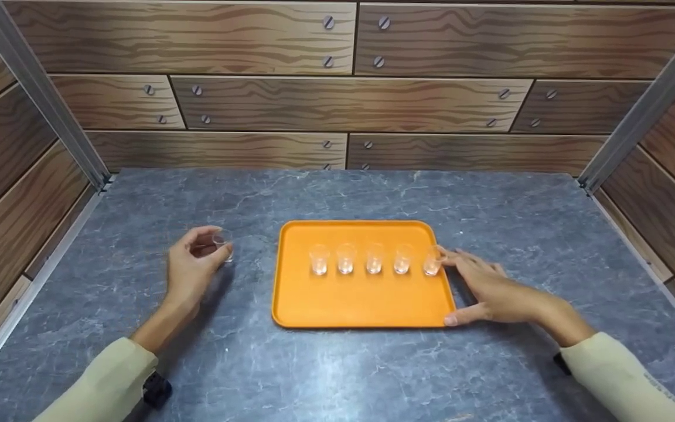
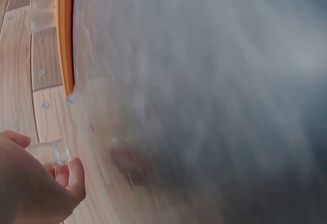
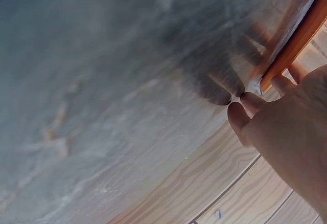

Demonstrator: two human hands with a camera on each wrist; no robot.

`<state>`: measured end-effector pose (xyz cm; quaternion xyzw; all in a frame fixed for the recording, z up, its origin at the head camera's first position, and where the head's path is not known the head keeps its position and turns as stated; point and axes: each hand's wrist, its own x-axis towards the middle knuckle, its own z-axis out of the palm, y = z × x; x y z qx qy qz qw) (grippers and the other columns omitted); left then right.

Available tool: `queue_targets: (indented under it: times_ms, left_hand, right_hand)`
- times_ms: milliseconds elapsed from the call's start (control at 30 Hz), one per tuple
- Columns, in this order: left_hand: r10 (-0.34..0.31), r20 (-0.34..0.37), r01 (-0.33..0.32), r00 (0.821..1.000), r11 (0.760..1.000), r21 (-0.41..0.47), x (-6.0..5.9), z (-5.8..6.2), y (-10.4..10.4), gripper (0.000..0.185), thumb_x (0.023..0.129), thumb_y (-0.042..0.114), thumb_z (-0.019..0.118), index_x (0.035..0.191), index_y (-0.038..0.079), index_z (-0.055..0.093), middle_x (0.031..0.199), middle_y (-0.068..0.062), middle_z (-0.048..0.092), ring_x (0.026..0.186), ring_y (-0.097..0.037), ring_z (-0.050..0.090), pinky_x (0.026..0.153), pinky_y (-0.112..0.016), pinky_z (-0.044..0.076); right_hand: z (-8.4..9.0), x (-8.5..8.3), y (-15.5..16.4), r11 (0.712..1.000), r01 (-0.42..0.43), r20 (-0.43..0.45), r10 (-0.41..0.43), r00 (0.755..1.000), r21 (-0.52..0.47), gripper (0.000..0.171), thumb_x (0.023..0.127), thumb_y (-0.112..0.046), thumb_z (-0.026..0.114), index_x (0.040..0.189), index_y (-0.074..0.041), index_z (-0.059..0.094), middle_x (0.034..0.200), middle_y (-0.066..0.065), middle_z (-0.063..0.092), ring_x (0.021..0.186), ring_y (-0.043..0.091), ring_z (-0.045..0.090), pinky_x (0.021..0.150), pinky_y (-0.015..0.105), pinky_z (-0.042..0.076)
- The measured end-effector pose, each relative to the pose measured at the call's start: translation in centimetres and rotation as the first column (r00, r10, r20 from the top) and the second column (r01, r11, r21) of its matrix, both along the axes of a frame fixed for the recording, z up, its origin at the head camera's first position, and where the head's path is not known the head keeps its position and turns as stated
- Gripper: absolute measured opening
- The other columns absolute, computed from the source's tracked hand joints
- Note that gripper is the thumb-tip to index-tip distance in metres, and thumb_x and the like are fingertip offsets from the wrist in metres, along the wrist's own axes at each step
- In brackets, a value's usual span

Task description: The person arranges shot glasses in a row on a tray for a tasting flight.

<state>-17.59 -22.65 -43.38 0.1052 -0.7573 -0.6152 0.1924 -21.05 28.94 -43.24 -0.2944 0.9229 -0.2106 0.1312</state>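
Note:
In the head view, my left hand point(image 1: 190, 265) grips a small clear shot glass point(image 1: 222, 239) between thumb and fingers, left of the orange tray point(image 1: 361, 308). The left wrist view shows that same glass point(image 2: 47, 152) lying sideways in the picture, partly hidden by the hand. Several similar shot glasses stand upright in a row across the tray. At the row's right end, the index fingertip of my right hand point(image 1: 493, 291) is at the rightmost glass point(image 1: 431, 265), seemingly touching it. The right thumb rests at the tray's lower right edge, the other fingers extended.
The tray lies on a grey marbled tabletop point(image 1: 337, 375). Wood-patterned walls point(image 1: 267, 41) enclose the back and both sides, with metal posts at the rear corners. A raised rim point(image 2: 65, 40) runs around the tray.

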Motion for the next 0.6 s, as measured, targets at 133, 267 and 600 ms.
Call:
queue_targets:
  times_ms: [133, 267, 600]
  left_hand:
    - [-0.031, -0.019, 0.031, 0.999, 1.000, -0.007, 0.2, 0.1, 1.2, 0.033, 0.083, 0.000, 0.080, 0.115, 0.000, 0.071, 0.102, -0.017, 0.070, 0.087, -0.015, 0.066, 0.074, -0.016, 0.056]
    - [-0.064, -0.037, 0.064, 0.997, 0.998, -0.003, 0.5, 0.2, 2.5, 0.032, 0.082, -0.001, 0.081, 0.113, 0.000, 0.071, 0.100, -0.017, 0.069, 0.086, -0.016, 0.066, 0.075, -0.017, 0.056]
    - [-0.131, -0.009, 0.132, 0.991, 0.988, 0.083, 0.5, 0.4, 5.3, 0.033, 0.080, -0.003, 0.081, 0.111, -0.004, 0.070, 0.101, -0.017, 0.067, 0.087, -0.019, 0.068, 0.070, -0.020, 0.058]
  right_hand:
    - [0.1, 0.0, -0.1, 1.000, -0.003, 0.006, 0.003, 1.000, 0.002, 0.101, 0.076, -0.069, 0.079, 0.154, -0.024, 0.033, 0.172, 0.002, 0.014, 0.155, 0.038, 0.016, 0.110, 0.079, 0.014]
    - [0.1, 0.1, -0.2, 1.000, -0.003, 0.013, 0.003, 1.000, -0.001, 0.100, 0.077, -0.069, 0.079, 0.154, -0.026, 0.032, 0.172, 0.000, 0.013, 0.155, 0.037, 0.015, 0.109, 0.078, 0.014]
    - [0.1, 0.1, 0.0, 1.000, 0.006, 0.015, -0.006, 1.000, 0.009, 0.104, 0.076, -0.069, 0.078, 0.156, -0.024, 0.031, 0.173, 0.002, 0.013, 0.155, 0.041, 0.012, 0.109, 0.083, 0.008]
